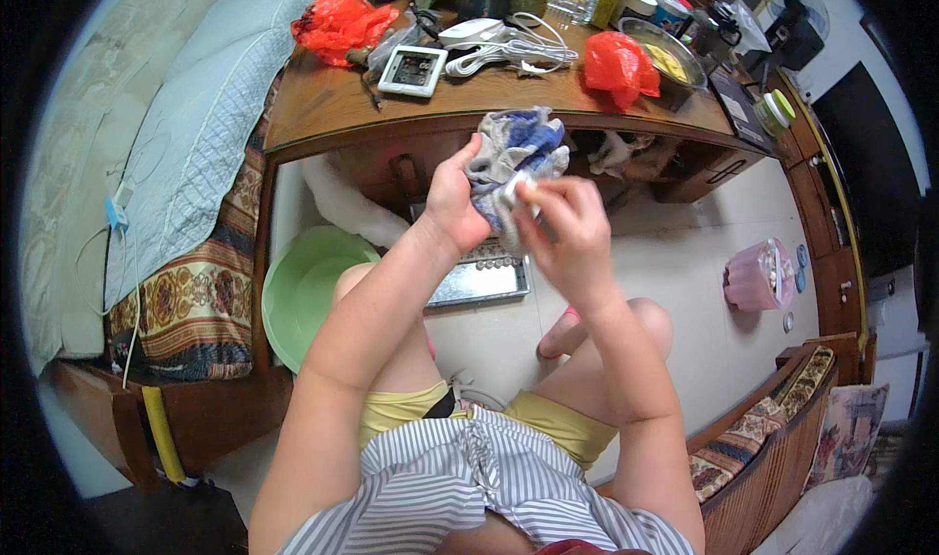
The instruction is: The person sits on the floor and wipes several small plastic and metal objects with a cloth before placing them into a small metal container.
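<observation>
A crumpled blue and white cloth (522,144) is held up just before the front edge of the wooden table (315,111). My left hand (456,199) grips it from the left, with the thumb pointing up along its side. My right hand (568,225), slightly blurred, pinches a small white part at the cloth's lower right between thumb and fingertips; whether that part belongs to the cloth I cannot tell. Below my hands, a shallow metal-edged tray (480,283) lies on the floor, partly hidden by my left forearm.
A green plastic basin (293,291) stands at the left beside my knee. A pink bin (755,276) is on the floor at the right. On the table lie red plastic bags (620,67), a white coiled cable (506,52), a white square frame (413,71) and a bowl (664,52).
</observation>
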Action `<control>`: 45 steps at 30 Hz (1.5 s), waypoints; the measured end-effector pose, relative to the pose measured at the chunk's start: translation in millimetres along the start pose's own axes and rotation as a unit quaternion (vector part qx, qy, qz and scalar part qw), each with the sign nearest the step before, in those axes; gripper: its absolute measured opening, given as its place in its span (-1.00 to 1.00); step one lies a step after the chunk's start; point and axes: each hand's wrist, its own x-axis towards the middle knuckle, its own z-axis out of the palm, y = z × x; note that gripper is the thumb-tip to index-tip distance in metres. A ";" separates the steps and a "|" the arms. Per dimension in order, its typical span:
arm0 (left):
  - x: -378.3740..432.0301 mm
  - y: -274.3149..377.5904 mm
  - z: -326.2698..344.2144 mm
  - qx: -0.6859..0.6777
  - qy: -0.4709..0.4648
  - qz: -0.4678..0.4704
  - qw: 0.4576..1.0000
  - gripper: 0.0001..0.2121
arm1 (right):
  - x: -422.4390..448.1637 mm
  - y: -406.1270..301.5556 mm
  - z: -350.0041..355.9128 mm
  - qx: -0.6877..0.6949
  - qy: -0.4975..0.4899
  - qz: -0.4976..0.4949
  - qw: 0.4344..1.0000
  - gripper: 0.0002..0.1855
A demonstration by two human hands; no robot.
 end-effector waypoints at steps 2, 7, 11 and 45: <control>1.7 7.9 -15.7 -0.036 -0.024 0.023 0.999 -0.51 | -17.0 -10.9 -1.5 0.067 -0.078 0.010 0.995 -0.72; 3.4 -2.9 -29.2 -0.059 0.007 -0.038 0.998 -0.56 | 9.2 -0.1 -13.6 0.252 -0.065 0.126 0.957 -0.75; 3.7 -27.1 -41.5 -0.065 0.105 -0.029 0.992 -0.56 | -1.8 48.1 16.9 0.188 -0.140 0.199 0.952 -0.78; 4.4 -36.7 -79.6 -0.002 0.203 -0.025 0.979 -0.62 | -21.3 58.5 45.3 0.131 -0.127 0.114 0.977 -0.66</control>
